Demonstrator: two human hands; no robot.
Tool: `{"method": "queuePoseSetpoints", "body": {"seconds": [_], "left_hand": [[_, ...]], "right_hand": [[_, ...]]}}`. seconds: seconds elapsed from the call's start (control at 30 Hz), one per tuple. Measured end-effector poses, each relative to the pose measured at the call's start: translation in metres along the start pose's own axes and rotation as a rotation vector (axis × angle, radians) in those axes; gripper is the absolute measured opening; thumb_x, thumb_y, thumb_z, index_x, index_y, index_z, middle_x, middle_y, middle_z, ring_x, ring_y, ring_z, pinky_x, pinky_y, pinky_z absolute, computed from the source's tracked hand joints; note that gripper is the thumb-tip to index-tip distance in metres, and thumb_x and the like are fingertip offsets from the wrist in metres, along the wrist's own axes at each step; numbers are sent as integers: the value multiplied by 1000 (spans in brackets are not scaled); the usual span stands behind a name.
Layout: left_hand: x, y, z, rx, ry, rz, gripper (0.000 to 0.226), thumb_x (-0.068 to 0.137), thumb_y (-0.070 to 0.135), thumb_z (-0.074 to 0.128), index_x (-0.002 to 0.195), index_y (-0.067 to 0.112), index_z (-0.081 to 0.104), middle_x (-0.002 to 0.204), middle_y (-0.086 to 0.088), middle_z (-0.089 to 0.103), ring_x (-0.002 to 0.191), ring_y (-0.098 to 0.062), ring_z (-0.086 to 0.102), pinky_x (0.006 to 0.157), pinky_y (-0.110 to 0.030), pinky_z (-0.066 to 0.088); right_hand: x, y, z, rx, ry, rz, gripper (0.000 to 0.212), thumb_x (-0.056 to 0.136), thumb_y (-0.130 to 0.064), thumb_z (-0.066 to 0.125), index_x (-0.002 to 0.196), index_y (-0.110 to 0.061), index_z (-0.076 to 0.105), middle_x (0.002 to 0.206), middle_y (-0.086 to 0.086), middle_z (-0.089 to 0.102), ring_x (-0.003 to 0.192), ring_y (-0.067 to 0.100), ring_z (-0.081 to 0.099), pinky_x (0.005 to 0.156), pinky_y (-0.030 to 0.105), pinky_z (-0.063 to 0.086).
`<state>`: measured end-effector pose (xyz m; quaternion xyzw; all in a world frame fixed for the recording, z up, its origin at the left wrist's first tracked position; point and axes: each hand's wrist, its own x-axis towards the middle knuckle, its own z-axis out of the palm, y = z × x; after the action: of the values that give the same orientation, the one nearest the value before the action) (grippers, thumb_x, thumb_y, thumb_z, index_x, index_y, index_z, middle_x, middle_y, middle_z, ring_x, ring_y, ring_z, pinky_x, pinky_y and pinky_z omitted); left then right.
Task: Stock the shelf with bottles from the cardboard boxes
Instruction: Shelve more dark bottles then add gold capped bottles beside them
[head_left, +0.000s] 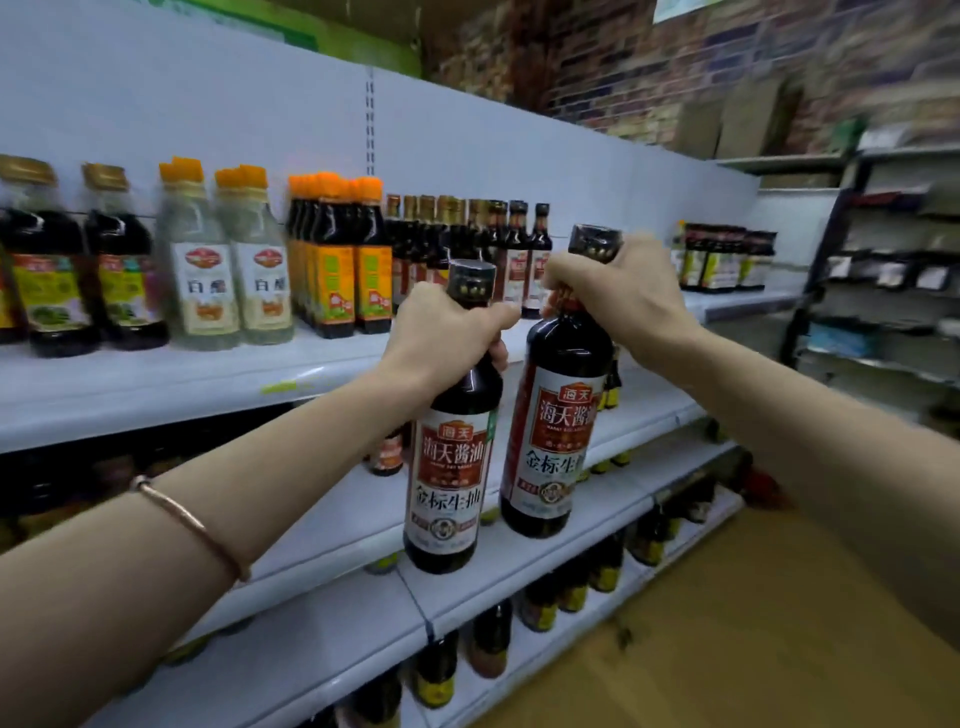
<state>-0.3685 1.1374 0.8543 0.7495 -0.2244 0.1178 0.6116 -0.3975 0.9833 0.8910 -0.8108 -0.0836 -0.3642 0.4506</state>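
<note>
L hand (447, 332): grip clenched round neck of left soy bottle (449, 467), centre frame, held upright.
R hand (618, 296): grip clenched round neck of right soy bottle (558, 431), just beside the first, tilted slightly.
Both btls: in air, in front of white shelf (156, 384).
Shelf, upper left: vinegar bottles (228, 280), orange-cap btls (340, 260).

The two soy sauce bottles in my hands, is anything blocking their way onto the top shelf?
Nothing visible does. The left hand and right hand grip the two soy sauce bottles by their necks, and bare shelf lies open right of the small dark bottles.
</note>
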Motion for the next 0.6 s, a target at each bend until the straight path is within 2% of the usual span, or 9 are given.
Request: {"method": "queuePoseSetpoints", "body": {"seconds": [0.1,0.17,0.27,0.43,0.5,0.6], "left_hand": [[27,0,46,-17,-16,-9,30,84,22,68,58,7,67,54,-4,68,62,-20,68,72,-33,55],[49,-2,74,-38,-23,-42,31,83,21,68,55,8,65,54,-4,67,66,-26,70,73,-35,55],[86,-7,113,-41,-31,-70,28,82,19,68,58,5,67,54,-4,67,66,-27,69,75,-41,56],[154,-18,177,-26,-82,-44,34,83,18,66,51,9,62,51,-2,65,58,-22,66,73,-40,57],[186,-20,198,-41,-90,-33,36,83,20,66,48,10,61,52,-2,67,58,-20,65,75,-39,56],[236,-24,229,-73,-104,-18,37,82,19,66,47,11,61,54,-4,67,70,-30,71,80,-43,58]], "right_hand": [[22,35,-32,0,26,17,23,71,-17,68,53,-4,63,57,11,67,59,29,68,58,43,55],[38,59,-48,4,52,32,22,71,-14,68,52,-6,60,59,13,67,64,34,70,62,48,57],[65,97,-65,4,63,43,24,69,-14,68,48,-13,57,59,12,67,69,37,71,64,48,58],[122,155,-89,-1,98,78,35,71,-10,68,39,-15,56,49,0,63,65,33,71,62,39,56],[148,175,-98,-9,132,78,32,71,-9,68,42,-15,56,50,2,64,58,27,67,60,38,55],[190,203,-111,-74,177,73,22,69,-12,68,49,-9,60,58,12,69,56,24,65,60,44,56]]}}
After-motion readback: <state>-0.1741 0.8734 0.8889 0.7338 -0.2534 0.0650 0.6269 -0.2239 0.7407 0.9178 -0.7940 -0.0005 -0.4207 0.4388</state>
